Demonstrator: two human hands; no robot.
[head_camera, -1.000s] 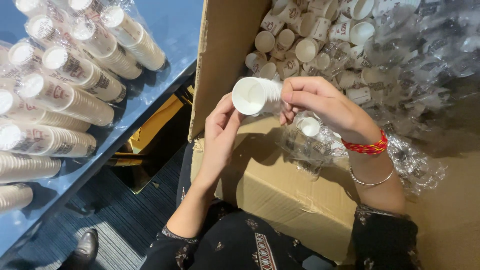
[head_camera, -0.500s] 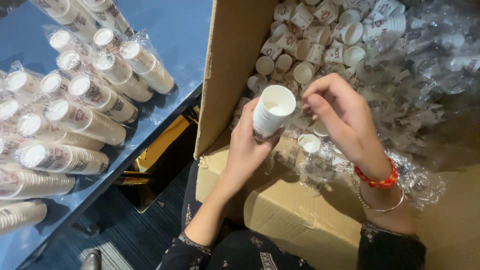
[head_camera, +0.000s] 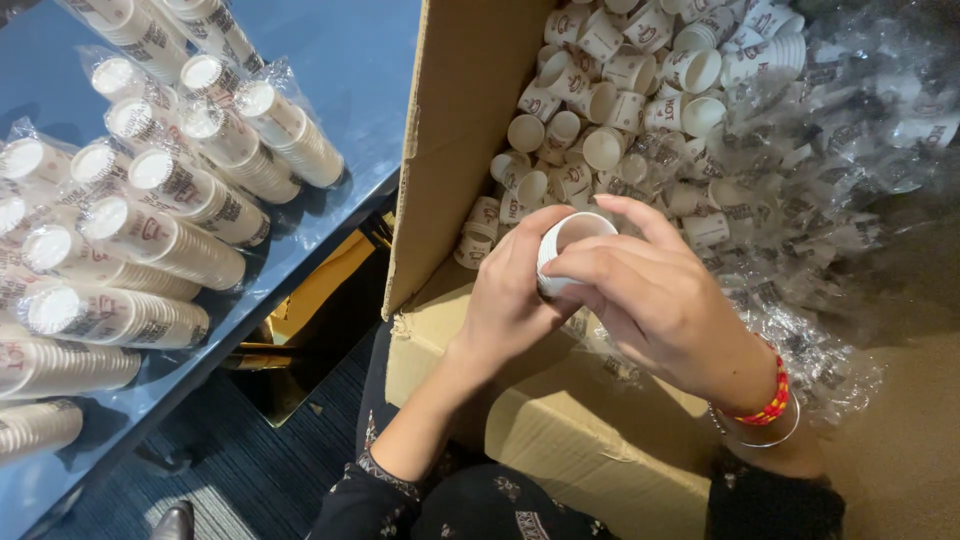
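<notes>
Paper cup (head_camera: 570, 245), small and white with an open round mouth facing up, sits at the centre of the head camera's view, held over the front edge of a large cardboard box (head_camera: 470, 150). The left hand (head_camera: 515, 300) wraps closed around the cup's side from below, while the right hand (head_camera: 655, 300) curls over it from the right, fingers (head_camera: 640, 215) pinching its rim and wall. Inside the box lies a deep jumble of loose cups (head_camera: 610, 90) of the same kind, mixed with crumpled clear plastic wrap (head_camera: 800, 190), so much appears left to sort. On the blue tabletop (head_camera: 370, 70) at left, many wrapped cup stacks (head_camera: 190, 200) lie on their sides in rows, suggesting a good share is already done. A red beaded bracelet (head_camera: 770, 400) circles the right wrist.
</notes>
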